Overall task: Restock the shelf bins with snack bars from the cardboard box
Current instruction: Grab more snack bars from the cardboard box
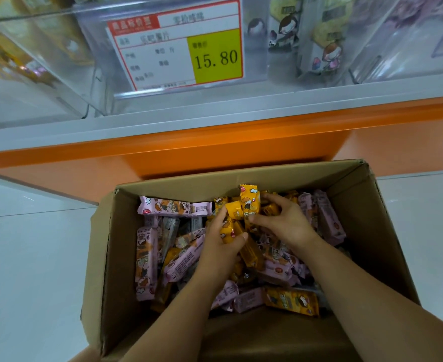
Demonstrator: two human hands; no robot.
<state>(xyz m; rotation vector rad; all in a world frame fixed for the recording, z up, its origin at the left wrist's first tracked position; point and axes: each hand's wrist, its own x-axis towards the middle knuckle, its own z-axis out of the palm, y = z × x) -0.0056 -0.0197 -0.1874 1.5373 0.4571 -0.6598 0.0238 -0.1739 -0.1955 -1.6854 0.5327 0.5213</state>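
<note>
An open cardboard box (105, 257) on the floor holds several pink snack bars (163, 207) and orange snack bars (292, 300). Both my hands are inside it, at the far middle. My left hand (221, 246) grips an orange bar (227, 229) between thumb and fingers. My right hand (284, 220) grips a bunch of orange bars (249, 202), one standing upright above the pile. Above the box, a clear shelf bin (97, 48) carries a price tag reading 15.80 (216, 57).
An orange shelf base (215, 142) runs across just behind the box. More clear bins with packaged snacks (319, 35) stand to the right, and another bin (19, 56) to the left. White floor tiles (32, 257) lie on both sides of the box.
</note>
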